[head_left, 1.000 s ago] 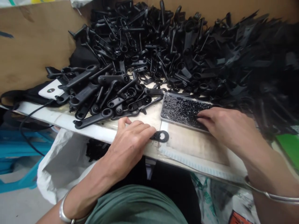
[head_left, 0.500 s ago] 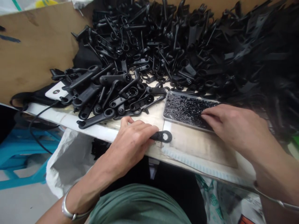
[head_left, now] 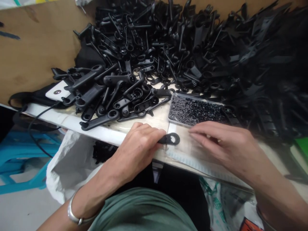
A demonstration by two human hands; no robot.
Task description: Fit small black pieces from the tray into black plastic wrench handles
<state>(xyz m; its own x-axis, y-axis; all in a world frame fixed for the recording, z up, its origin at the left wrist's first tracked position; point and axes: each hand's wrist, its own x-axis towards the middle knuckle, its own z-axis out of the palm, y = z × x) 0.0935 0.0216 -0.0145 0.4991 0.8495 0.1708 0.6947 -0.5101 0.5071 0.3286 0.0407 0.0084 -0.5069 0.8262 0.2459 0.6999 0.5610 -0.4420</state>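
My left hand (head_left: 138, 150) is closed round a black plastic part (head_left: 173, 139), whose ring-shaped end sticks out to the right past my fingers. The rest of that part is hidden in my grip. To its right, my right hand (head_left: 221, 146) has thumb and forefinger pinched together, a short way from the ring. Whatever the pinch holds is too small to make out. Just behind my right hand lies a shallow clear tray (head_left: 169, 118) filled with tiny dark and shiny pieces that look like small screws.
A large heap of black plastic parts (head_left: 154, 41) covers the back of the table. More such parts (head_left: 101, 120) lie at the left near a white box (head_left: 57, 92) with a cable. Cardboard walls (head_left: 43, 48) stand behind. A white sack (head_left: 64, 166) hangs below the front edge, beside a blue stool (head_left: 26, 166).
My right hand has moved from the tray toward the left and nearer to me, close to the ring end. The left hand has shifted slightly right, still gripping the plastic part.
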